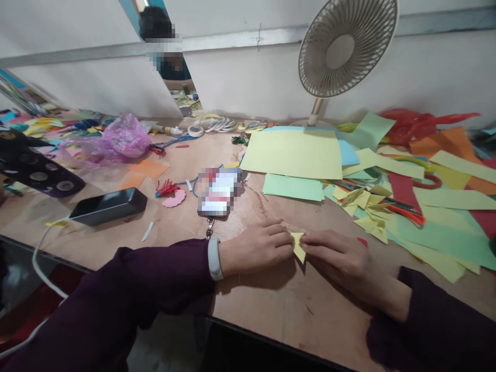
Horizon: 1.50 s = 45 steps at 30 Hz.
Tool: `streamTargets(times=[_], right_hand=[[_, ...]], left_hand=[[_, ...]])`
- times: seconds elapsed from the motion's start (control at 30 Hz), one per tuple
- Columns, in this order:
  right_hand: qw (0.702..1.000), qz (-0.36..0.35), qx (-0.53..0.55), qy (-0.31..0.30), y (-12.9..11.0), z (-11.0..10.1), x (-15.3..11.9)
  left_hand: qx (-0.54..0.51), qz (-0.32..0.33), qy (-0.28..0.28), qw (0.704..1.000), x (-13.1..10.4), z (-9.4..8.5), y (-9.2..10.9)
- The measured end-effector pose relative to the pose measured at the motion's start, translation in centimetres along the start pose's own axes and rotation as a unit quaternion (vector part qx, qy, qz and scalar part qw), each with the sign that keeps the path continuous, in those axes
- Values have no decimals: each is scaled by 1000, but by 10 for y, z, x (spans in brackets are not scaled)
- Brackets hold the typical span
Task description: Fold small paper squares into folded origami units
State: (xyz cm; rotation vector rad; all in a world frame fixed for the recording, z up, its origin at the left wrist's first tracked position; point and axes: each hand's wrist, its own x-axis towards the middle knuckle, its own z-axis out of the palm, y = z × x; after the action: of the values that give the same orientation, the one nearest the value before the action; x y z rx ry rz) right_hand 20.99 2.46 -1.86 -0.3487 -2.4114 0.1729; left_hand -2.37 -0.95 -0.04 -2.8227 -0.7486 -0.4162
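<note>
A small folded piece of yellow paper [298, 248] lies on the brown table [271, 305], its pointed end toward the near edge. From the left, my left hand [258, 249] rests its closed fingers on the paper's left side. My right hand [339, 256] has its fingers pressed together on the right side of the same paper. The paper's outer parts are hidden under the fingertips. Several folded yellow paper pieces [372, 227] lie beyond my right hand. Above my left hand is a phone [220, 192] with a blurred screen.
A black power bank [108, 205] with a white cable and a dark bottle [42, 168] are at left. Yellow sheets [292, 153], green slips [293, 187] and orange-handled scissors [406, 211] lie beyond my hands. A fan [341, 51] stands behind; a person shows through a gap.
</note>
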Motion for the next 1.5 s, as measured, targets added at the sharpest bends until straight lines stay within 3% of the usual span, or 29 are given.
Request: streamTargets(times=[0.63,0.9,1.13,1.5], right_hand=[[994,102,31,-33,0,-3,-5],[992,100,60,-42,2,-5,-5],[990,127,27,-49,0,-4,-4],[993,97,57,-32,-3,-3,-4]], left_hand=[[-24,-50,-5,998,0,3,6],[-80,-93,8,992,1,1,6],[-112,-99,22,988,1,-1,5],[-129,-103,11,986,0,-2,5]])
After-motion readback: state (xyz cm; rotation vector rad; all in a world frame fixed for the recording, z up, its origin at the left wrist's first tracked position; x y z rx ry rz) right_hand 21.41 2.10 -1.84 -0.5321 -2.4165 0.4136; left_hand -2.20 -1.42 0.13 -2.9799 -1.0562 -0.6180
